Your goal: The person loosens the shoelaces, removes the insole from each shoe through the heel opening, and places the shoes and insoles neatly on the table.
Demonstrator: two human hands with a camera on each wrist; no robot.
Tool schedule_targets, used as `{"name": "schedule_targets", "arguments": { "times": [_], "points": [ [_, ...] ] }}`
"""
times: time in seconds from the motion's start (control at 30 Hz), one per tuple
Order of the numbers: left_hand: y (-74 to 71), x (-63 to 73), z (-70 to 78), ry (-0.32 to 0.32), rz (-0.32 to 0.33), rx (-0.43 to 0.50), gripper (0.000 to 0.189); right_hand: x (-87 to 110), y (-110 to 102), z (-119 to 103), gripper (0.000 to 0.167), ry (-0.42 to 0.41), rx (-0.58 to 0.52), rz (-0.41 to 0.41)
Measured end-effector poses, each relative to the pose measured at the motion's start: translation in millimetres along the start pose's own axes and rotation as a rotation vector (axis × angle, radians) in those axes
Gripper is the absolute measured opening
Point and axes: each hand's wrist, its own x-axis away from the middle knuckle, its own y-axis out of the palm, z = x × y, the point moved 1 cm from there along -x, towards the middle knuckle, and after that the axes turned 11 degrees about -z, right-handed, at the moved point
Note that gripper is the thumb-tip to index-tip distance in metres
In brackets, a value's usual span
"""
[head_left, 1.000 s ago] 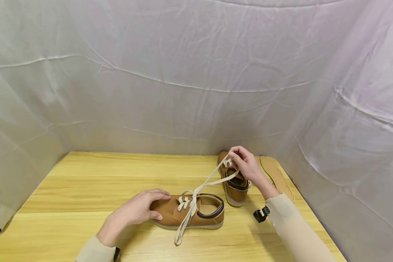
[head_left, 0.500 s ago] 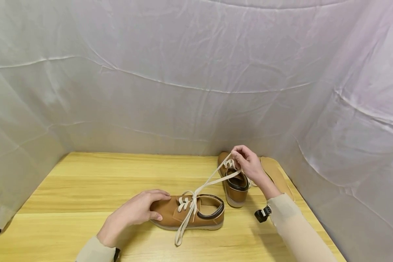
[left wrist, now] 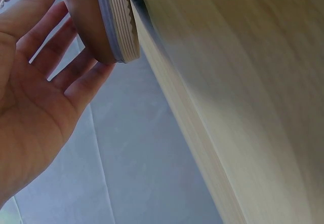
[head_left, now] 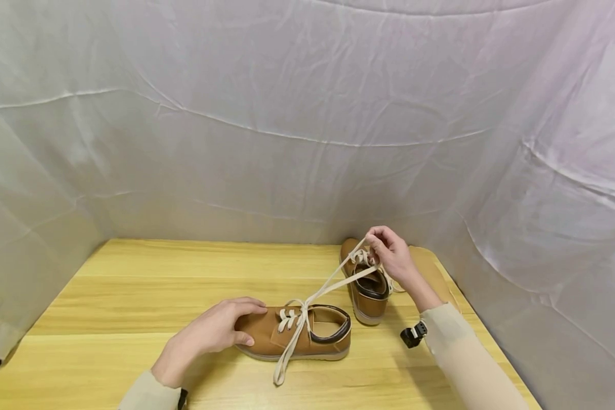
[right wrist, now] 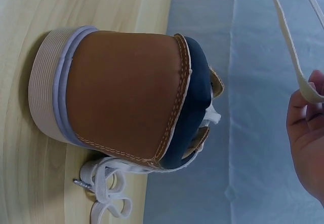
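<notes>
A brown leather shoe (head_left: 266,336) lies sole-down on the wooden table, toe to the left. My left hand (head_left: 207,327) holds its toe, thumb on the near side and fingers on the far side; the left wrist view shows fingertips (left wrist: 91,84) against the toe. Cream shoelace (head_left: 333,286) is knotted over the tongue, and a loop of it (head_left: 283,367) hangs down the near side. Up and to the right, my right hand (head_left: 392,256) pinches the lace, which runs taut from the knot. In the right wrist view the lace (right wrist: 288,36) bends over the fingers.
A second brown shoe (head_left: 371,306) stands behind, partly below my right hand, heel toward me. Its loose lace (right wrist: 109,183) lies beside it. A tan insole-shaped piece (head_left: 430,267) lies at the back right, partly covered by my arm. Grey cloth (head_left: 287,171) surrounds the table.
My right hand has moved slightly right and up, drawing the lace with it. A short lace end by the knot has shifted. The left hand and the shoe look still.
</notes>
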Motion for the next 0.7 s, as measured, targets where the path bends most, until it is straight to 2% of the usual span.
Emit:
{"name": "schedule_targets", "arguments": {
  "times": [0.43, 0.7],
  "points": [
    [-0.8, 0.2, -0.3, 0.009, 0.011, -0.016, 0.057, 0.1, -4.1, 3.4, 0.016, -0.028, -0.002, 0.063],
    [-0.4, -0.4, -0.2, 0.005, 0.008, -0.011, 0.057, 0.5, -7.0, 3.3, 0.02, 0.047, -0.016, 0.14]
  ]
}}
